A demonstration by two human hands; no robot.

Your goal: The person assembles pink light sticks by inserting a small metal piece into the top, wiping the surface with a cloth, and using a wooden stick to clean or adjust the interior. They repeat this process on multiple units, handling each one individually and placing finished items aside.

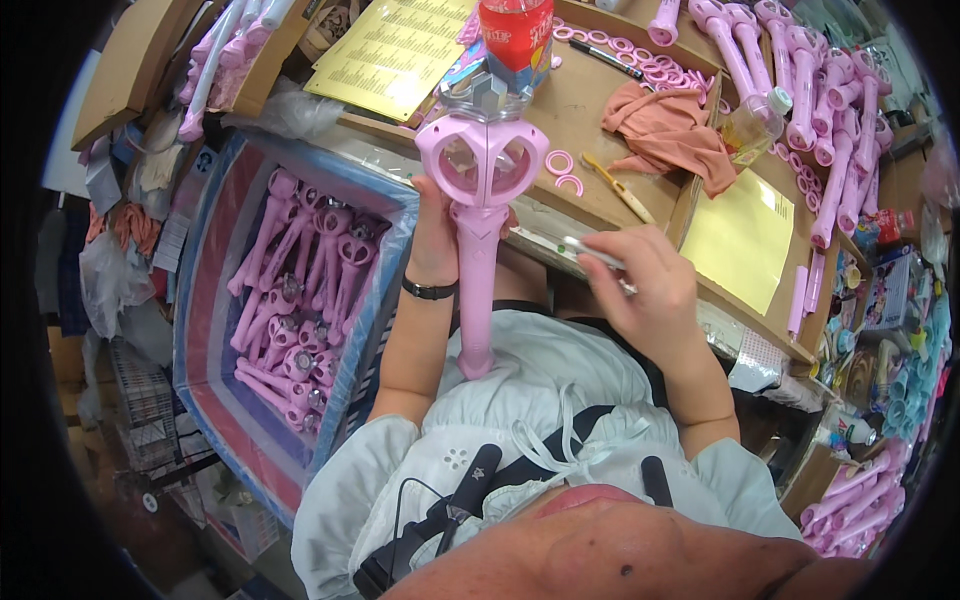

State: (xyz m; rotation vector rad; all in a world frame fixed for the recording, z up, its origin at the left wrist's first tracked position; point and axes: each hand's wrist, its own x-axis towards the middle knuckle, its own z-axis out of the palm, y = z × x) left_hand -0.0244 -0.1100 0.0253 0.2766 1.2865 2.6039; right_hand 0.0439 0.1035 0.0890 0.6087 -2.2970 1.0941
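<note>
My left hand (436, 232) is wrapped round a pink toy wand (477, 285), just below its head. The wand stands nearly upright, its lower end against my clothing at the lap. Its head is rounded with oval openings, and a clear part with a silver faceted piece tops it. To the right of the wand, my right hand (648, 292) pinches a thin white stick (594, 252) that points left toward the wand but stays apart from it. The stick's exact kind is too small to tell.
A lined crate (290, 440) of pink wands stands at my left. On the cardboard-covered table (560, 110) lie a bottle (518, 40), pink rings (650, 65), an orange cloth (660, 130), a yellow-handled tool (618, 188) and a yellow sheet (740, 240). More pink wand parts (800, 90) lie far right.
</note>
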